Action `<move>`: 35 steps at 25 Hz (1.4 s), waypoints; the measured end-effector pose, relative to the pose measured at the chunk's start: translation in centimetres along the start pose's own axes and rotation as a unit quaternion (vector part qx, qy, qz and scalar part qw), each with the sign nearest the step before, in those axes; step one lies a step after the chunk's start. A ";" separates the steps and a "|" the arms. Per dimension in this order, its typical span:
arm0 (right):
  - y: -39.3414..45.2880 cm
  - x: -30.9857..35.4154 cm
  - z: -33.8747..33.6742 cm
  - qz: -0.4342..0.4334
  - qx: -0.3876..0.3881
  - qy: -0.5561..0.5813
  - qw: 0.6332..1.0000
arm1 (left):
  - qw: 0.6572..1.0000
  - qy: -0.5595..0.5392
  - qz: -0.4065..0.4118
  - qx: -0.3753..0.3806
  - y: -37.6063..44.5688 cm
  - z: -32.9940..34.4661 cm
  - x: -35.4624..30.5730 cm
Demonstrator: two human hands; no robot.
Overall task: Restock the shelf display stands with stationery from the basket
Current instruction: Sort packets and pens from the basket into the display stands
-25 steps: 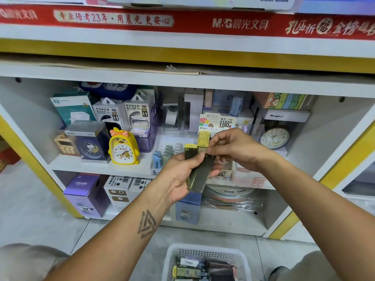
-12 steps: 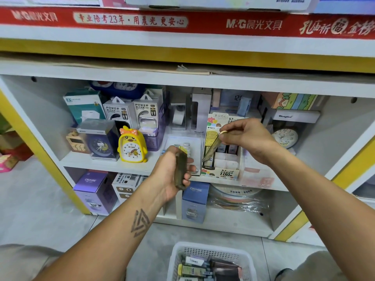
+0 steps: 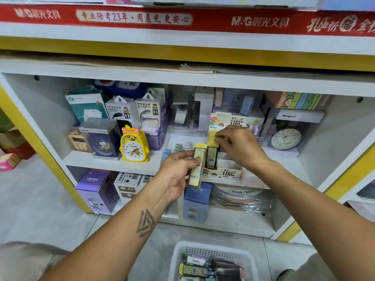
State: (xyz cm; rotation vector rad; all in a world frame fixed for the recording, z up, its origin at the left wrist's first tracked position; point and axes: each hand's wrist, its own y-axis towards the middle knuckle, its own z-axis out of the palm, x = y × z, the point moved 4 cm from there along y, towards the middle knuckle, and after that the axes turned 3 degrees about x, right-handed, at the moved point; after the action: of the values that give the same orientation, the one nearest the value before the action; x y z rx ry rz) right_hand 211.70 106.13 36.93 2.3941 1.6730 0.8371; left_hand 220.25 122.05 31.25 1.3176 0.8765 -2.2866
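Gripping a yellow-capped lead case point(image 3: 197, 165) upright in my left hand point(image 3: 178, 175), fingers curled round its shiny, pale printed body, I hold it just in front of the cardboard display stand point(image 3: 223, 173) on the shelf point(image 3: 113, 165). My right hand point(image 3: 237, 147) pinches the yellow top of another case point(image 3: 212, 154) standing in the stand's left slot. The white basket point(image 3: 211, 252) sits on the floor below, holding more cases.

Yellow chick alarm clock point(image 3: 134, 145) stands on the upper shelf beside a boxed blue clock point(image 3: 101, 139) (power bank boxes point(image 3: 135, 112) behind); purple box point(image 3: 95, 189) sits below, red banner point(image 3: 182, 19) overhead.
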 end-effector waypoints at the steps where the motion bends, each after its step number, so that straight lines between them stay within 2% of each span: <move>1: 0.0 0.0 -0.1 0.026 0.006 0.048 0.998 | 1.000 -0.003 0.003 0.004 0.0 0.1 0.0; 2: -0.1 0.0 0.0 0.059 0.033 0.131 0.989 | 1.000 -0.008 0.005 0.008 0.1 0.3 0.0; 4: -0.5 0.3 0.5 0.093 0.123 0.308 0.939 | 1.000 -0.007 0.015 0.012 0.2 0.8 0.1; 6: -0.9 0.7 0.7 0.111 0.164 0.398 0.896 | 0.999 0.020 0.038 0.004 0.3 1.1 0.1; 7: -1.1 0.8 0.6 0.116 0.160 0.414 0.889 | 0.998 0.038 0.051 -0.002 0.5 1.2 0.2; 9: -1.0 0.7 0.0 0.118 0.114 0.394 0.904 | 0.994 0.085 0.072 -0.015 0.8 1.4 0.3; 11: -0.6 0.1 -0.9 0.117 0.039 0.335 0.934 | 0.971 0.202 0.113 -0.055 1.1 1.3 0.2; 14: -0.2 -1.1 -2.0 0.110 -0.044 0.239 0.964 | 0.873 0.448 0.179 -0.074 0.8 1.2 0.2; 15: -0.3 -1.3 -1.9 0.105 -0.051 0.217 0.969 | 0.844 0.497 0.187 -0.067 0.7 1.3 0.4; 17: -0.4 -1.2 -1.2 0.089 -0.040 0.176 0.980 | 0.816 0.543 0.194 -0.041 0.7 1.4 1.0; 20: -0.8 -1.0 0.2 0.071 -0.014 0.142 0.987 | 0.804 0.564 0.187 -0.002 0.8 1.7 1.6; 24: -1.1 -0.7 0.4 0.024 -0.007 0.025 0.999 | 0.809 0.562 0.170 -0.015 1.0 1.5 1.4; 27: -2.3 -0.2 -0.7 0.018 -0.021 0.012 1.000 | 0.812 0.561 0.161 -0.009 0.4 1.5 1.2; 30: -5.0 0.8 -0.3 0.005 0.040 -0.008 0.999 | 0.796 0.586 0.147 0.025 -0.7 1.6 1.6; 33: -9.0 1.2 3.3 0.021 0.189 0.004 0.982 | 0.729 0.671 0.075 0.117 -0.9 2.0 4.3; 35: -12.9 0.7 7.4 0.051 0.314 0.006 0.948 | 0.682 0.705 0.002 0.194 -1.2 1.9 8.0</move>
State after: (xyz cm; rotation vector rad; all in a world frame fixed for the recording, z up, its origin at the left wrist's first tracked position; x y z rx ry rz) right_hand 204.70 113.39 25.95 2.8884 2.0784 0.3516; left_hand 214.32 121.65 25.50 3.3039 0.6457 -1.0105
